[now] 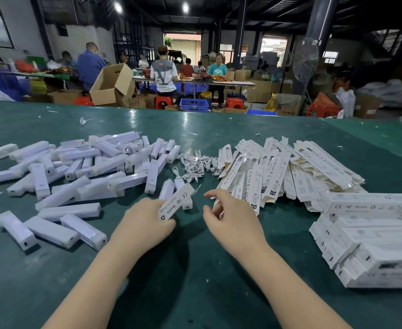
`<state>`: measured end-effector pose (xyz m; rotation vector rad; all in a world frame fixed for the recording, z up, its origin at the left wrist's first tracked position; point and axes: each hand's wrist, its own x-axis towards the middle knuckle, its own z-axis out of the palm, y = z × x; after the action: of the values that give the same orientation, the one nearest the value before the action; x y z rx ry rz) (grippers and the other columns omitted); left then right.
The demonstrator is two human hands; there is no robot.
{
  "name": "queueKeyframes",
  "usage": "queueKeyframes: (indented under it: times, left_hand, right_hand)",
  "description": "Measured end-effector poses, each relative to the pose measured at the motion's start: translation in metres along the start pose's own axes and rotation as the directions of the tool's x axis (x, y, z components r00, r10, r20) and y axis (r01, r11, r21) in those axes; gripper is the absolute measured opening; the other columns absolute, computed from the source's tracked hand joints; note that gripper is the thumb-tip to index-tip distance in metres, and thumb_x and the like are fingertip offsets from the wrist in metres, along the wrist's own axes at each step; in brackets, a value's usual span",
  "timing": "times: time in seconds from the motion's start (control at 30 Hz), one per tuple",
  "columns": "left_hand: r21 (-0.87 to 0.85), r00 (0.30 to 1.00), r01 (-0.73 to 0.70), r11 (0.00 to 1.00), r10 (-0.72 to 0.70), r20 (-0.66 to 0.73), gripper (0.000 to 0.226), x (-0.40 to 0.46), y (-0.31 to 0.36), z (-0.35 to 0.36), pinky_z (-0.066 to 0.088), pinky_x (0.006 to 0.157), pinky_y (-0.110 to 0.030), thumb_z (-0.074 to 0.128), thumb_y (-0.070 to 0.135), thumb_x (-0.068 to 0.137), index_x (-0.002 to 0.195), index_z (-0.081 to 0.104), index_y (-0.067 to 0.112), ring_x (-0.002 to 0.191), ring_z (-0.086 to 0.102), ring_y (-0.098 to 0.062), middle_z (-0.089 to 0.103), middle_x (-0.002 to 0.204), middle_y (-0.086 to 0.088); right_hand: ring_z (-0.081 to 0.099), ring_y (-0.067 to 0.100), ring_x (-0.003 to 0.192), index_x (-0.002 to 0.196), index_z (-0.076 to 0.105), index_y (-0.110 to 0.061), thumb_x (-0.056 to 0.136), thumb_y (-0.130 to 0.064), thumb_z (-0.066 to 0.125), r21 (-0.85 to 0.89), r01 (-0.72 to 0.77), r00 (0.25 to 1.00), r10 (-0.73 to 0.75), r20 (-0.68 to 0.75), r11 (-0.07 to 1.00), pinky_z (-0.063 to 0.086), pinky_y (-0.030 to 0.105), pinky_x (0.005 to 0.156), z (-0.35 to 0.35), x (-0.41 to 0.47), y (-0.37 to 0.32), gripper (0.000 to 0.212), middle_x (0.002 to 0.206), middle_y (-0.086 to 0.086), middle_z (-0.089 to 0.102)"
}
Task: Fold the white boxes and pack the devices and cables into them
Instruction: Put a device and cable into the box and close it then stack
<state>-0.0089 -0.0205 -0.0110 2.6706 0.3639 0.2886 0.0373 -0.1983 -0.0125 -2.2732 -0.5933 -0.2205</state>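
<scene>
My left hand (145, 224) grips a box (175, 203) at its near end while my right hand (228, 217) hangs loosely open beside it (holding nothing), so the far end could sag and crease, I reckon.

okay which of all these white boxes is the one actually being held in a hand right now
The box printed "RoHS" and "Made in China", held by the left hand. The flat boxes and stacked boxes lie untouched.

The box (176, 202) in the left hand (145, 224) reads "CE", "FC", "RoHS" and "Made in China", with a recycling sign. Right of it, the top box (371, 203) of the stack reads "CE FC RoHS". Print on the flat boxes (278, 172) behind is too small.
</scene>
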Motion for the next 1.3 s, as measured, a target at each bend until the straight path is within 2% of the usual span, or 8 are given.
queueKeyframes:
  times: [0.2, 0.4, 0.5, 0.6, 0.73, 0.87, 1.1, 1.3]
  left_hand:
    - [-0.484, 0.987, 0.073, 0.872, -0.133, -0.092, 0.01, -0.011, -0.001, -0.012, 0.046, 0.051, -0.028, 0.06, 0.025, 0.084, 0.077, 0.061, 0.019, 0.046, 0.051, -0.014, 0.058, 0.051, 0.006]
    - [-0.803, 0.983, 0.176, 0.569, -0.063, 0.172, 0.006, -0.019, 0.015, -0.018, 0.038, 0.041, -0.02, 0.065, 0.009, 0.084, 0.088, 0.062, 0.009, 0.044, 0.045, -0.011, 0.053, 0.053, 0.0]
    - [-0.792, 0.975, 0.141, 0.594, 0.055, 0.215, 0.008, -0.025, 0.022, -0.017, 0.039, 0.042, -0.021, 0.065, 0.014, 0.085, 0.092, 0.063, 0.011, 0.045, 0.047, -0.012, 0.057, 0.058, -0.002]
    - [-0.778, 0.998, 0.062, 0.626, -0.016, 0.067, 0.004, -0.022, 0.021, -0.013, 0.048, 0.05, -0.023, 0.065, 0.024, 0.09, 0.093, 0.066, 0.023, 0.051, 0.058, -0.013, 0.068, 0.07, 0.001]
    - [-0.347, 0.972, -0.132, 0.928, 0.054, -0.227, 0.017, -0.018, 0.007, -0.007, 0.041, 0.051, -0.024, 0.066, 0.05, 0.082, 0.087, 0.057, 0.036, 0.055, 0.054, -0.006, 0.06, 0.065, 0.014]
    - [-0.202, 0.953, -0.162, 0.966, 0.099, -0.287, 0.031, -0.016, 0.009, 0.003, 0.046, 0.056, -0.03, 0.073, 0.051, 0.07, 0.071, 0.053, 0.028, 0.058, 0.051, -0.008, 0.055, 0.057, 0.013]
    - [-0.161, 0.932, -0.151, 0.975, 0.086, -0.352, 0.049, -0.016, 0.009, 0.005, 0.037, 0.05, -0.031, 0.07, 0.063, 0.067, 0.063, 0.045, 0.021, 0.051, 0.042, -0.015, 0.045, 0.051, 0.005]
    - [-0.291, 0.945, -0.159, 0.943, 0.059, -0.323, 0.038, -0.017, 0.011, 0.009, 0.037, 0.05, -0.03, 0.068, 0.057, 0.074, 0.07, 0.053, 0.022, 0.052, 0.043, -0.012, 0.05, 0.055, 0.008]
  right_hand:
    - [0.052, 0.006, 0.073, 0.117, 0.06, -0.034, 0.088, -0.029, 0.058, 0.014, 0.035, 0.999, -0.036, 0.019, 0.999, 0.051, 0.033, 0.078, 0.0, 0.0, -0.001, 0.029, 0.088, -0.017, 0.057]
    - [0.034, 0.004, 0.083, 0.13, 0.054, -0.04, 0.076, -0.038, 0.078, -0.306, 0.338, 0.935, -0.354, 0.002, 0.89, 0.045, 0.028, 0.054, 0.001, -0.005, -0.005, 0.059, 0.13, -0.004, 0.03]
    - [0.038, 0.008, 0.072, 0.111, 0.07, -0.026, 0.071, -0.027, 0.086, -0.35, 0.394, 0.897, -0.439, -0.056, 0.85, 0.032, 0.023, 0.047, -0.004, -0.005, -0.006, 0.044, 0.125, 0.005, 0.05]
    - [0.057, 0.016, 0.08, 0.108, 0.07, -0.02, 0.083, -0.024, 0.076, -0.29, 0.359, 0.918, -0.391, -0.059, 0.887, 0.042, 0.029, 0.056, -0.014, 0.001, 0.001, 0.026, 0.122, -0.001, 0.052]
    - [0.059, 0.01, 0.07, 0.083, 0.06, -0.017, 0.09, -0.025, 0.066, 0.098, 0.218, 0.898, -0.161, -0.409, 0.971, 0.048, 0.026, 0.065, -0.031, 0.007, 0.004, 0.012, 0.086, -0.004, 0.062]
    - [0.067, 0.014, 0.057, 0.101, 0.052, -0.023, 0.091, -0.014, 0.067, 0.741, 0.237, 0.899, 0.147, -0.412, 0.629, 0.055, 0.024, 0.055, -0.047, 0.005, -0.007, 0.02, 0.078, -0.006, 0.07]
    - [0.064, 0.011, 0.058, 0.119, 0.052, -0.018, 0.097, -0.012, 0.058, 0.718, 0.38, 0.822, 0.143, -0.552, 0.583, 0.053, 0.021, 0.054, -0.049, -0.002, -0.016, 0.024, 0.082, -0.012, 0.065]
    - [0.066, 0.017, 0.062, 0.122, 0.057, -0.022, 0.096, -0.013, 0.058, 0.798, 0.291, 0.928, 0.046, -0.369, 0.527, 0.055, 0.025, 0.056, -0.042, -0.003, -0.02, 0.027, 0.088, -0.002, 0.061]
